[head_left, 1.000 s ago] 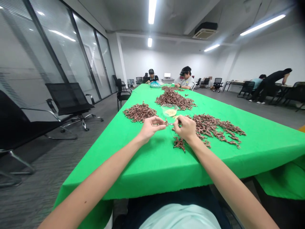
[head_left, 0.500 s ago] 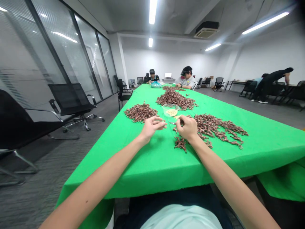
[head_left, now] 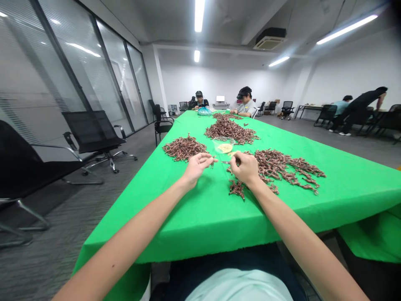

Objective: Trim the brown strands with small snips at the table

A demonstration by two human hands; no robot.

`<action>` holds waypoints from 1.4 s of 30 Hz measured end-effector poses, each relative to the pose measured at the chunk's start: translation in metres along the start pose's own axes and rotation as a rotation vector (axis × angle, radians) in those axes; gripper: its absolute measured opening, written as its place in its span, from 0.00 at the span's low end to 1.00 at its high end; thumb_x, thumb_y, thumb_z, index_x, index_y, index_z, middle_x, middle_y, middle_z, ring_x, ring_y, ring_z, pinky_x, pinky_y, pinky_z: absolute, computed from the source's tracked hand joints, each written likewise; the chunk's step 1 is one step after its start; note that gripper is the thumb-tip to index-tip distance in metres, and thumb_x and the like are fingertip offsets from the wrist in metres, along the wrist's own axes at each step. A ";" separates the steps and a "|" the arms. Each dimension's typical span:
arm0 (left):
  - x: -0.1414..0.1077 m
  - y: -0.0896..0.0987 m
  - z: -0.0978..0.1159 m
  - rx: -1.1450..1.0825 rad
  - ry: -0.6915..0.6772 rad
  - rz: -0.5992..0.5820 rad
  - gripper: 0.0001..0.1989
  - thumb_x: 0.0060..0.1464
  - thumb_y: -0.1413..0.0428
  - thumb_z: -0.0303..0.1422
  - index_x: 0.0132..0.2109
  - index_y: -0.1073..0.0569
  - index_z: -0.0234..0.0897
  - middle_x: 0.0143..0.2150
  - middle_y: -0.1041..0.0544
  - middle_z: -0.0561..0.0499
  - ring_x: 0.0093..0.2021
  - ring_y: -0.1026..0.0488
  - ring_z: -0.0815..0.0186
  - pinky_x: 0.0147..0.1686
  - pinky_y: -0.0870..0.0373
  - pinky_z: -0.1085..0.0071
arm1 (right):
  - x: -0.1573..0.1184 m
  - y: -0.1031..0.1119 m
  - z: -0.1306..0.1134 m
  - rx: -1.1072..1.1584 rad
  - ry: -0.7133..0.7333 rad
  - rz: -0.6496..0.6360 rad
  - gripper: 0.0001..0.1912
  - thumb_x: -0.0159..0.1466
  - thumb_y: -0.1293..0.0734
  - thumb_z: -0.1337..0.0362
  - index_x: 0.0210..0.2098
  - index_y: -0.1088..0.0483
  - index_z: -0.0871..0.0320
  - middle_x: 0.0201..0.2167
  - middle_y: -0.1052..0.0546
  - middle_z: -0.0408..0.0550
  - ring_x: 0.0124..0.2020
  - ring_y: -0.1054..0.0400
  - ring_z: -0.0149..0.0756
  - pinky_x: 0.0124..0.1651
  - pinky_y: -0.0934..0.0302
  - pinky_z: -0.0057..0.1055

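Note:
My left hand (head_left: pixel 196 168) pinches a small, brown, dried frog-like piece (head_left: pixel 213 162) between thumb and fingers, with thin parts dangling below. Facing it, my right hand (head_left: pixel 245 168) is closed around a slim metal tool like tweezers (head_left: pixel 224 162), whose tip points left and stays a little apart from the piece. Just beyond both hands stands a clear bowl (head_left: pixel 216 144) holding pale yellow bits (head_left: pixel 225 148). More yellow bits lie by my right fingers. A heap of the dried pieces (head_left: pixel 275 165) spreads beside and partly behind my right hand, and a small cluster (head_left: pixel 237 189) sits nearer me.
Another brown heap (head_left: pixel 184 148) lies to the left, and a larger one (head_left: pixel 230 128) behind the bowl. A green cloth (head_left: pixel 194 225) covers the long table. Two people (head_left: pixel 246 104) sit at its far end near a blue bag (head_left: pixel 204 111). Black chairs (head_left: pixel 94 131) stand at left.
The piece in my left fingers has turned, and its thin parts now hang down. My right hand and the tool have hardly moved.

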State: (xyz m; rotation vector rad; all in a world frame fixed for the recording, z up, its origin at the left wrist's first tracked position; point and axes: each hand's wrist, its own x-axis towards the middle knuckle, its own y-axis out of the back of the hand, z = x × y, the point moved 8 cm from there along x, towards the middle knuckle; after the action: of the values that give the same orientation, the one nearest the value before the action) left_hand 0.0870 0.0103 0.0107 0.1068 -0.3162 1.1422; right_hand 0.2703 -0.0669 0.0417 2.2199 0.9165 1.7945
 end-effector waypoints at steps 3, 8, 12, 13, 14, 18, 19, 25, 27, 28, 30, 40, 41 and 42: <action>-0.001 -0.001 -0.003 -0.001 0.041 0.004 0.25 0.47 0.30 0.45 0.43 0.27 0.33 0.40 0.15 0.40 0.39 0.20 0.61 0.40 0.28 0.65 | 0.000 0.000 0.000 -0.006 -0.005 -0.008 0.12 0.63 0.38 0.61 0.25 0.29 0.56 0.22 0.23 0.46 0.23 0.34 0.34 0.32 0.48 0.32; -0.002 -0.001 -0.003 0.014 0.041 0.008 0.25 0.47 0.29 0.44 0.46 0.26 0.32 0.41 0.15 0.40 0.38 0.20 0.63 0.38 0.28 0.69 | 0.001 -0.001 -0.001 0.025 -0.012 -0.025 0.12 0.63 0.38 0.61 0.25 0.29 0.56 0.23 0.23 0.46 0.23 0.34 0.33 0.32 0.47 0.31; -0.002 0.002 -0.003 0.020 0.033 0.018 0.26 0.47 0.28 0.42 0.47 0.27 0.32 0.41 0.15 0.40 0.37 0.20 0.64 0.36 0.28 0.70 | 0.000 -0.003 -0.003 0.057 -0.013 -0.042 0.12 0.63 0.38 0.61 0.25 0.29 0.56 0.23 0.23 0.46 0.23 0.34 0.33 0.33 0.46 0.30; -0.002 0.002 -0.003 0.011 0.035 0.019 0.27 0.46 0.28 0.42 0.47 0.27 0.32 0.42 0.15 0.40 0.37 0.20 0.63 0.36 0.27 0.69 | 0.000 -0.003 -0.003 0.062 -0.012 -0.043 0.12 0.63 0.38 0.61 0.25 0.30 0.56 0.23 0.23 0.46 0.23 0.34 0.33 0.33 0.46 0.30; -0.002 0.002 -0.003 0.000 0.037 0.019 0.28 0.45 0.28 0.42 0.48 0.27 0.32 0.42 0.15 0.40 0.37 0.19 0.63 0.36 0.27 0.69 | 0.000 -0.003 -0.004 0.066 -0.011 -0.044 0.12 0.63 0.38 0.61 0.25 0.30 0.56 0.23 0.23 0.46 0.23 0.35 0.33 0.32 0.46 0.31; -0.003 0.000 0.001 -0.034 0.039 0.010 0.30 0.44 0.27 0.43 0.49 0.28 0.32 0.43 0.16 0.40 0.37 0.19 0.62 0.37 0.25 0.67 | -0.001 -0.004 -0.006 0.082 -0.011 -0.054 0.13 0.63 0.38 0.61 0.24 0.30 0.55 0.22 0.24 0.45 0.23 0.36 0.33 0.32 0.46 0.31; -0.004 -0.001 0.002 -0.038 0.034 0.006 0.30 0.44 0.27 0.42 0.49 0.28 0.33 0.43 0.16 0.41 0.38 0.19 0.61 0.38 0.24 0.66 | -0.001 -0.005 -0.005 0.089 -0.014 -0.060 0.13 0.63 0.38 0.61 0.23 0.31 0.55 0.21 0.25 0.45 0.22 0.36 0.33 0.32 0.46 0.30; -0.005 -0.005 0.005 -0.043 -0.002 -0.025 0.29 0.44 0.27 0.41 0.48 0.27 0.33 0.44 0.16 0.41 0.45 0.18 0.57 0.41 0.22 0.64 | -0.001 -0.005 -0.004 0.119 -0.042 -0.053 0.15 0.63 0.39 0.61 0.22 0.31 0.55 0.19 0.27 0.44 0.21 0.38 0.31 0.32 0.46 0.30; -0.005 -0.006 0.006 -0.042 -0.012 -0.041 0.28 0.44 0.27 0.40 0.48 0.27 0.33 0.44 0.16 0.40 0.46 0.18 0.56 0.41 0.22 0.64 | -0.001 -0.005 -0.005 0.101 -0.048 -0.047 0.15 0.63 0.39 0.61 0.21 0.31 0.56 0.19 0.27 0.45 0.20 0.38 0.31 0.32 0.47 0.30; -0.005 -0.007 0.006 -0.041 -0.018 -0.047 0.28 0.44 0.27 0.40 0.48 0.27 0.33 0.45 0.16 0.40 0.46 0.18 0.56 0.41 0.22 0.64 | -0.001 -0.005 -0.005 0.090 -0.049 -0.046 0.15 0.63 0.39 0.61 0.21 0.31 0.56 0.19 0.27 0.45 0.20 0.39 0.31 0.31 0.47 0.30; -0.006 -0.008 0.006 -0.039 -0.025 -0.060 0.28 0.45 0.27 0.40 0.49 0.27 0.32 0.45 0.16 0.40 0.46 0.18 0.57 0.41 0.22 0.64 | -0.001 -0.005 -0.007 0.071 -0.045 -0.047 0.16 0.63 0.39 0.60 0.21 0.31 0.55 0.19 0.27 0.45 0.20 0.39 0.32 0.31 0.48 0.31; -0.007 -0.013 0.007 -0.055 -0.018 -0.100 0.28 0.42 0.26 0.37 0.48 0.25 0.33 0.46 0.16 0.40 0.46 0.18 0.55 0.40 0.22 0.65 | -0.001 -0.006 -0.005 0.067 -0.063 -0.073 0.16 0.63 0.39 0.61 0.21 0.31 0.56 0.18 0.27 0.45 0.20 0.39 0.31 0.31 0.50 0.31; -0.006 -0.013 0.006 -0.052 -0.019 -0.094 0.27 0.42 0.26 0.37 0.47 0.25 0.33 0.46 0.16 0.40 0.46 0.18 0.56 0.40 0.22 0.65 | -0.001 -0.007 -0.005 0.069 -0.069 -0.078 0.16 0.63 0.39 0.61 0.21 0.30 0.56 0.19 0.27 0.45 0.21 0.39 0.31 0.31 0.50 0.30; -0.006 -0.012 0.005 -0.047 -0.020 -0.087 0.27 0.41 0.26 0.37 0.47 0.25 0.33 0.45 0.16 0.41 0.45 0.18 0.56 0.39 0.23 0.66 | -0.001 -0.007 -0.004 0.073 -0.075 -0.084 0.16 0.63 0.39 0.61 0.21 0.30 0.56 0.19 0.27 0.45 0.21 0.39 0.31 0.31 0.50 0.30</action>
State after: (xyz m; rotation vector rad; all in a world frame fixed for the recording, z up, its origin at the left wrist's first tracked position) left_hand 0.0945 -0.0011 0.0150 0.0902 -0.3529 1.0470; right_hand 0.2636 -0.0629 0.0390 2.2397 1.0587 1.6551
